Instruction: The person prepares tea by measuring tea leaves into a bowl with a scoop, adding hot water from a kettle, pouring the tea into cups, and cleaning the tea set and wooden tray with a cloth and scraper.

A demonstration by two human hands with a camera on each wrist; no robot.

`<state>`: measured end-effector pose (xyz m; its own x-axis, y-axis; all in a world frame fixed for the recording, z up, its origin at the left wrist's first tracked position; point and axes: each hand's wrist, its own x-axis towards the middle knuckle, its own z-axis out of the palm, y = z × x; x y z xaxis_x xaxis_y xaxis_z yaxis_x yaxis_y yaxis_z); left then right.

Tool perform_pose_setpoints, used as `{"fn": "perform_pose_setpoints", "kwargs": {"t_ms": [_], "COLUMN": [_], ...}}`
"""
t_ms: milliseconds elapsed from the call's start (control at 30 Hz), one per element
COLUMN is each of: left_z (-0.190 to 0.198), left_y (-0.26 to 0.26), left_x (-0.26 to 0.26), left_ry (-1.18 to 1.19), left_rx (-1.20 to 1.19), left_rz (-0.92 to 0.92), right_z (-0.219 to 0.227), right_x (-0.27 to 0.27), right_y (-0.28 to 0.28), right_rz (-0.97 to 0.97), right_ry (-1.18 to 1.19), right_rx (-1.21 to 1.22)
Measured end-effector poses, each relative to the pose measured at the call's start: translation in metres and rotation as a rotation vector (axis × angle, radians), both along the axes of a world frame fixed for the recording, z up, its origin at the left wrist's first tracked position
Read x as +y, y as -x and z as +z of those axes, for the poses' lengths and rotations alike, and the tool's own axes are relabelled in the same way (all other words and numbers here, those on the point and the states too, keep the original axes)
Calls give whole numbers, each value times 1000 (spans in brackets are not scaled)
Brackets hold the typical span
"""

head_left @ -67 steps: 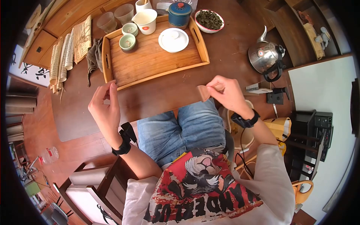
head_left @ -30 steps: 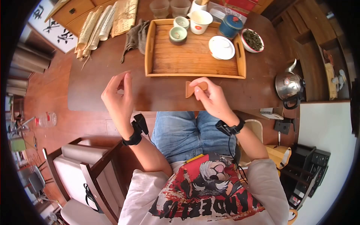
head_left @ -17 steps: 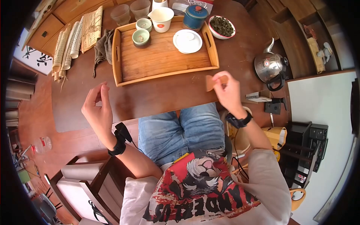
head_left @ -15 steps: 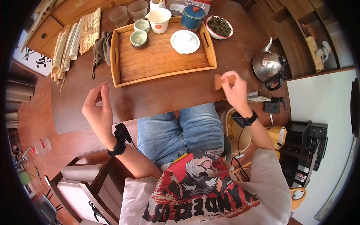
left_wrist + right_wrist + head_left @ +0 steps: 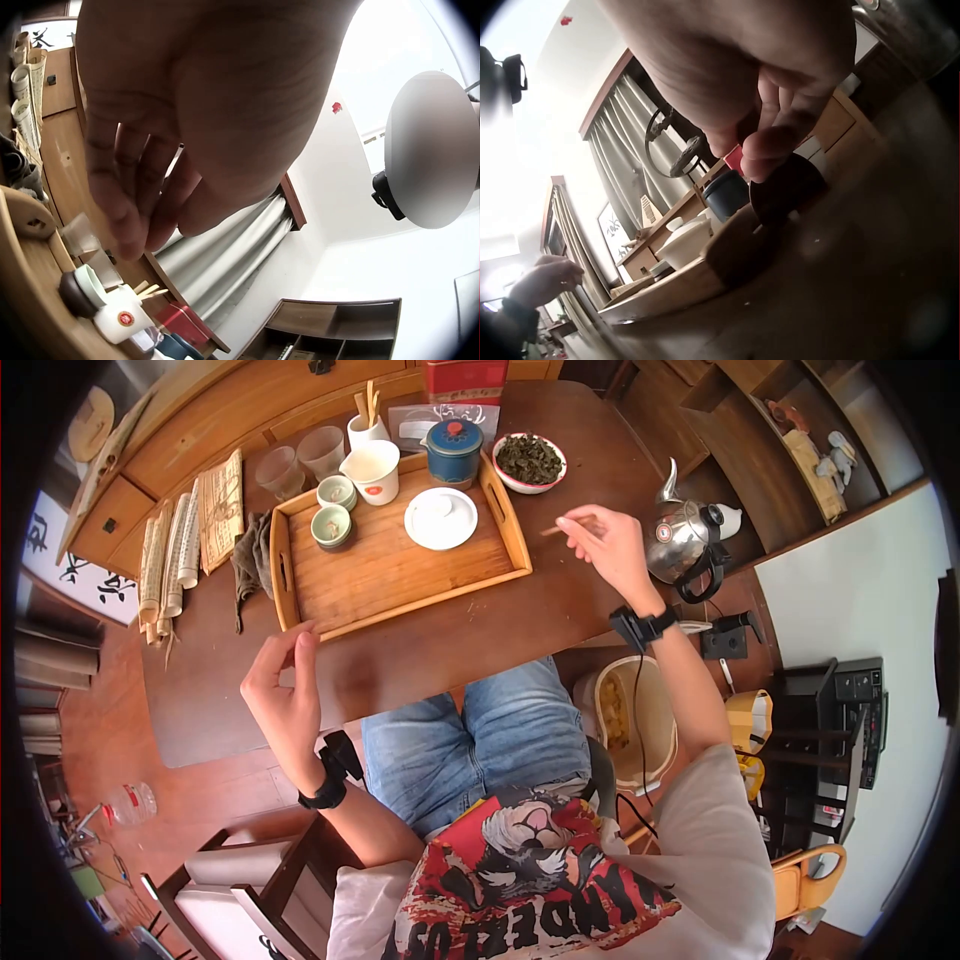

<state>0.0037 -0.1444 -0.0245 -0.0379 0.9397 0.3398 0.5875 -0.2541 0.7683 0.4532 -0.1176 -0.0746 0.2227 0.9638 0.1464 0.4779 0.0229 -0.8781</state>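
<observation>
In the head view my right hand [image 5: 612,550] pinches a small brown flat piece [image 5: 552,531], nearly edge-on, right of the wooden tray [image 5: 370,575] and on the near side of a bowl of dark leaves [image 5: 528,462]. The right wrist view shows the piece [image 5: 787,184] dark beneath the fingertips of that hand [image 5: 757,67]. My left hand [image 5: 285,700] hovers by the tray's near left corner, fingers loosely curled, thumb close to the fingertips, nothing seen between them. A white lidded bowl [image 5: 441,518] stands on the tray.
Green cups [image 5: 331,526], a white pitcher [image 5: 372,472] and a blue lidded pot [image 5: 453,455] share the tray. A steel kettle [image 5: 680,545] stands to the right, paper scrolls [image 5: 172,555] lie at the left, and a bin [image 5: 655,710] is below the table's right edge.
My right hand has moved away from the table's near edge towards the leaf bowl, and the brown piece has turned edge-on. The head view has shifted; my left hand keeps its curled pose.
</observation>
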Motion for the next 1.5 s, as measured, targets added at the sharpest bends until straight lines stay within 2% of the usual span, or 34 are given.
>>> {"fn": "perform_pose_setpoints", "kwargs": {"t_ms": [200,267,300,367,433,500,600,700,867,967,1000,1100,1267,1500], "left_z": [11,17,20,22,22,22,18,16,19,21,23,26,33,13], "left_y": [-34,-47,-54,-69,-83,-98,-121,-136,-143,-147,-151,-168,-178,-154], "left_x": [-2,-4,-4,-3,-2,-3,0,0,8,19,24,40,46,33], "left_ry": [1,17,35,35,23,26,30,44,49,37,13,-47,-82,22], "left_rx": [-112,-78,-46,-43,-55,-61,-114,-109,-118,-126,-148,-191,-262,-266], "left_rz": [-114,-156,-204,-217,-275,-311,-443,-516,-537,-523,-525,-529,-518,-479], "right_z": [-4,-5,-8,-10,-11,-14,-17,-2,13,18,20,34,11,-8], "right_x": [48,56,57,54,45,38,21,-15,-79,-87,-83,-49,17,31], "right_y": [-2,-3,-3,0,-1,-3,-10,-7,-5,-10,-11,-13,-34,-36], "right_rz": [137,296,296,373,350,358,419,463,491,498,498,324,261,268], "right_ry": [-33,-149,-150,-323,-278,-353,-338,-314,-194,-144,-145,-211,-230,-214], "right_rx": [-104,-270,-267,-496,-561,-618,-591,-573,-513,-464,-469,-528,-529,-497]}}
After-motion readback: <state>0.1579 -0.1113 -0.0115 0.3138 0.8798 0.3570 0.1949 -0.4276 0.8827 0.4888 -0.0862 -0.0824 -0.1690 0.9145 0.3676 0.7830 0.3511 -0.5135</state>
